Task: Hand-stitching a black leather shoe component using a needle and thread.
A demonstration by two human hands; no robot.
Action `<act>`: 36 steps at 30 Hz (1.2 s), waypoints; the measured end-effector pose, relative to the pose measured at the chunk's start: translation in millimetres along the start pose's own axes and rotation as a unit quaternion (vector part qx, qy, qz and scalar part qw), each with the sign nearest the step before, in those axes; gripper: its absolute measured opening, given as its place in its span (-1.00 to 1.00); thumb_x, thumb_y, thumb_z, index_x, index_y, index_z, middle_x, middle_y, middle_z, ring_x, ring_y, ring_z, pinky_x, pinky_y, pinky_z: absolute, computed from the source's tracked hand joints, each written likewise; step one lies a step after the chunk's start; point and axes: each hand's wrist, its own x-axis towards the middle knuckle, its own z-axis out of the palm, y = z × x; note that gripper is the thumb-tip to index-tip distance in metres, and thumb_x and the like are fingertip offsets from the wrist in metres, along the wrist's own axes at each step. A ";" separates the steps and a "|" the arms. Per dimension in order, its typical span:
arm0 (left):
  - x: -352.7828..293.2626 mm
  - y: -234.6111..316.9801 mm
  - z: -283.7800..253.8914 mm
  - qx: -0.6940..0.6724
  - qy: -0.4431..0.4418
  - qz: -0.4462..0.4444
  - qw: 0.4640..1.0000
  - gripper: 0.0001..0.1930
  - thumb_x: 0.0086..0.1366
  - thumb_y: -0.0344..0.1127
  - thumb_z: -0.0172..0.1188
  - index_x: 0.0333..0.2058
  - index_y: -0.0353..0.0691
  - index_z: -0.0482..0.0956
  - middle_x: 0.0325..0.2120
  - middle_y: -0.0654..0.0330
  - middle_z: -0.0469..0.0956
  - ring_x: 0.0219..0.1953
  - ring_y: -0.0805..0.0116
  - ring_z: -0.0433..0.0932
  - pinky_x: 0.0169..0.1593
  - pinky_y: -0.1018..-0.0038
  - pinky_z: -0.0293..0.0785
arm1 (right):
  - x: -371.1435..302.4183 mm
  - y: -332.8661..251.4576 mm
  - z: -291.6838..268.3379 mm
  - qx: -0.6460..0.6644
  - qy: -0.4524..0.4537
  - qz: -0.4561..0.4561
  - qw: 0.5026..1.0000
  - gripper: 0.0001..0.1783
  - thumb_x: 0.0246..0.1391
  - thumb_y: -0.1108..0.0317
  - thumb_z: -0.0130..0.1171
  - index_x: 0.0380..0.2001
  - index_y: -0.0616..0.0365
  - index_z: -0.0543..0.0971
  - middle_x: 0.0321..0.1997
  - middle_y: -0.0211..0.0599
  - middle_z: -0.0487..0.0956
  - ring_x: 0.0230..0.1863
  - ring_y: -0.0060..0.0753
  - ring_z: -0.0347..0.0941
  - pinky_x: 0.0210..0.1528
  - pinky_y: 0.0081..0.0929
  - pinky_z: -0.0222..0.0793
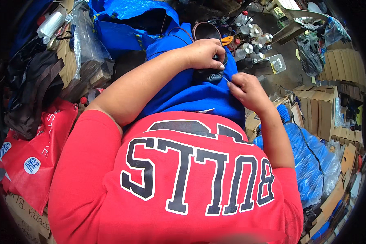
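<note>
Left hand [208,55] grips a black shoe-like item [210,77]; right hand [248,92] pinches a thin tool [225,79], apparently working its edge, next needing steady aim.

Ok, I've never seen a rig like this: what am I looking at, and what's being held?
There's no machine here, just a person's two bare hands. The single picture comes from a wide fisheye camera on their head, looking down, so edges bend; picture left is their left. Bright blue cloth covers the lap. On it rests a black, shoe-like item, gripped by the left hand. The right hand pinches a thin, pale, rod-like tool beside it; its exact kind is unclear. Clear plastic bottles stand beyond.
</note>
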 end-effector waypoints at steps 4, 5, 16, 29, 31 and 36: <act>4.1 -7.2 -4.5 -0.012 -0.020 -0.010 1.000 -0.77 0.00 -0.14 0.36 -0.44 -0.14 0.61 -0.33 0.13 0.47 -0.19 0.19 0.48 -0.12 0.37 0.39 | -26.3 6.4 -10.3 0.117 0.058 0.071 0.989 -0.75 0.02 0.25 0.21 -0.50 0.25 0.53 -0.59 -0.29 0.37 -0.50 -0.43 0.34 -0.43 -0.45 0.27; 5.9 -8.7 -6.3 -0.017 -0.039 -0.012 0.999 -0.77 0.00 -0.14 0.36 -0.44 -0.14 0.61 -0.34 0.13 0.47 -0.18 0.19 0.47 -0.11 0.37 0.38 | -24.5 3.8 -13.4 0.117 0.058 0.073 0.989 -0.75 0.02 0.25 0.21 -0.50 0.25 0.53 -0.59 -0.29 0.37 -0.50 -0.43 0.34 -0.43 -0.45 0.27; 9.9 -9.5 -5.6 -0.045 -0.047 -0.011 0.998 -0.76 -0.01 -0.16 0.37 -0.40 -0.14 0.64 -0.32 0.13 0.49 -0.17 0.21 0.48 -0.07 0.40 0.37 | 31.8 1.4 -4.0 0.018 -0.068 0.019 0.997 -0.75 0.00 0.32 0.12 -0.56 0.30 0.40 -0.60 -0.05 0.32 -0.51 -0.09 0.31 -0.42 -0.25 0.23; 18.9 -15.5 -16.4 -0.118 -0.136 -0.073 0.981 -0.78 0.04 -0.18 0.35 -0.37 -0.15 0.66 -0.31 0.16 0.47 -0.14 0.25 0.45 -0.01 0.42 0.34 | -17.3 5.7 -25.7 0.149 0.122 0.070 0.979 -0.81 0.02 0.30 0.19 -0.37 0.21 0.56 -0.45 -0.27 0.47 -0.40 -0.39 0.40 -0.33 -0.48 0.31; 21.5 -15.3 -15.7 -0.130 -0.159 -0.046 0.978 -0.77 0.02 -0.20 0.36 -0.35 -0.15 0.67 -0.30 0.17 0.48 -0.13 0.25 0.44 0.00 0.42 0.34 | -0.2 6.7 -20.0 0.100 0.082 0.036 0.991 -0.81 0.04 0.30 0.18 -0.37 0.21 0.56 -0.46 -0.26 0.46 -0.39 -0.37 0.40 -0.32 -0.46 0.32; 19.2 -15.3 -11.8 -0.103 -0.136 -0.062 0.983 -0.78 0.00 -0.22 0.37 -0.36 -0.15 0.67 -0.28 0.16 0.49 -0.12 0.24 0.45 0.01 0.41 0.34 | 32.1 -4.2 -6.5 0.024 -0.026 0.032 0.999 -0.77 -0.10 0.29 0.12 -0.55 0.29 0.49 -0.53 0.00 0.45 -0.45 -0.01 0.43 -0.36 -0.24 0.33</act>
